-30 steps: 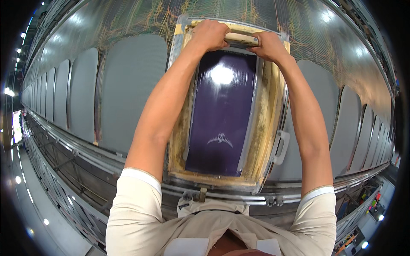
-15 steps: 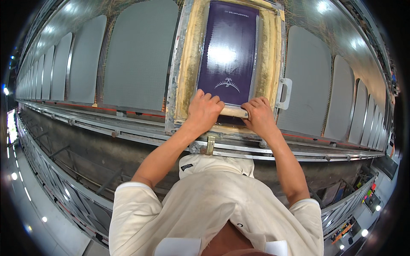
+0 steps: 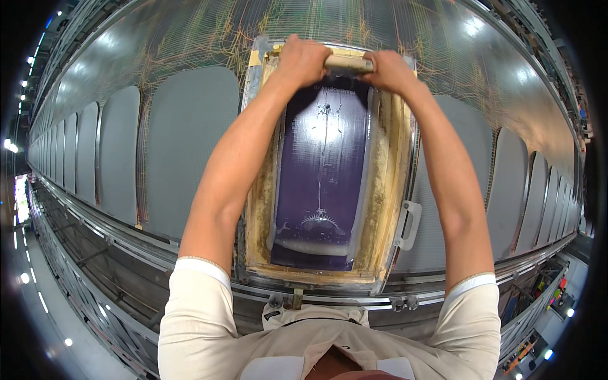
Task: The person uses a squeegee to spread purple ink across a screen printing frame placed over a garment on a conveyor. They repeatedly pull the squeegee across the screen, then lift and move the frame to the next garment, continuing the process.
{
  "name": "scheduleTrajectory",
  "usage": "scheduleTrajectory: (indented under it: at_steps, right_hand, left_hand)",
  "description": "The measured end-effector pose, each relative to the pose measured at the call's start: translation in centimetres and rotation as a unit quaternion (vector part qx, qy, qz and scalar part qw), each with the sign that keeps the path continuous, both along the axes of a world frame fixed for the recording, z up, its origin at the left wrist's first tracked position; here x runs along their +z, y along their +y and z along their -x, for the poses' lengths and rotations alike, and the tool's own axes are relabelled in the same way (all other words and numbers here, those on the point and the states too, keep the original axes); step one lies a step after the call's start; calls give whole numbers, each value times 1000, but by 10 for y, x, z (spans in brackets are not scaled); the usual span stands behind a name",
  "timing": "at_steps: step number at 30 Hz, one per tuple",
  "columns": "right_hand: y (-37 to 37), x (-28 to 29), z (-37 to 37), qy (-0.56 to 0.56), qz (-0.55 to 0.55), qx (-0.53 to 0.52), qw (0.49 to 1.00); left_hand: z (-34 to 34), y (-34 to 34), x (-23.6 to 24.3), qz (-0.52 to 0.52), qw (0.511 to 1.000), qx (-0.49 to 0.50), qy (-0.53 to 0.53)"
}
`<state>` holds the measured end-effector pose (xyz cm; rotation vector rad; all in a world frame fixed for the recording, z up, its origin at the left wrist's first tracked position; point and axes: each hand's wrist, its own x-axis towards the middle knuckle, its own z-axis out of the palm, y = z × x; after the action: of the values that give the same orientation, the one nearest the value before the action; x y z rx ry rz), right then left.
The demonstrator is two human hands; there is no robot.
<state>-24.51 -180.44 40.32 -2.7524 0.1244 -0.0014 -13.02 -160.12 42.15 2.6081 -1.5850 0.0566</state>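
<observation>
Both my hands grip a pale wooden-handled squeegee (image 3: 349, 64) at the far end of a screen-printing frame (image 3: 252, 228). My left hand (image 3: 304, 62) wraps the handle's left end, and my right hand (image 3: 387, 71) is closed round its right end. Inside the yellow-taped border lies a glossy purple mesh (image 3: 320, 183). Pale streaks run lengthwise down its middle, over a curved spiky design near the close end. A light band of ink or liquid (image 3: 310, 247) crosses the mesh there. The squeegee's blade is mostly hidden by the handle and shadow.
Rows of grey rounded panels (image 3: 190, 145) stretch left and right along the long table. A white bracket handle (image 3: 410, 225) juts from the frame's right side. Metal rails (image 3: 354, 302) run along the near edge, and tangled coloured lines (image 3: 215, 38) cover the far surface.
My hands and the squeegee have moved from the near end of the frame to its far end. Pale streaks now mark the mesh, and the view has shifted.
</observation>
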Motion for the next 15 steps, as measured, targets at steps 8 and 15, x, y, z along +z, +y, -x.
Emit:
scheduleTrajectory:
  at_steps: [8,15]
  right_hand:
    - [12,-9,16,-4,-8,6,1000]
    - [123,3,175,34,-57,27,997]
  left_hand:
    - [18,14,-12,-2,1000,18,11]
    - [173,126,-12,51,996,-10,67]
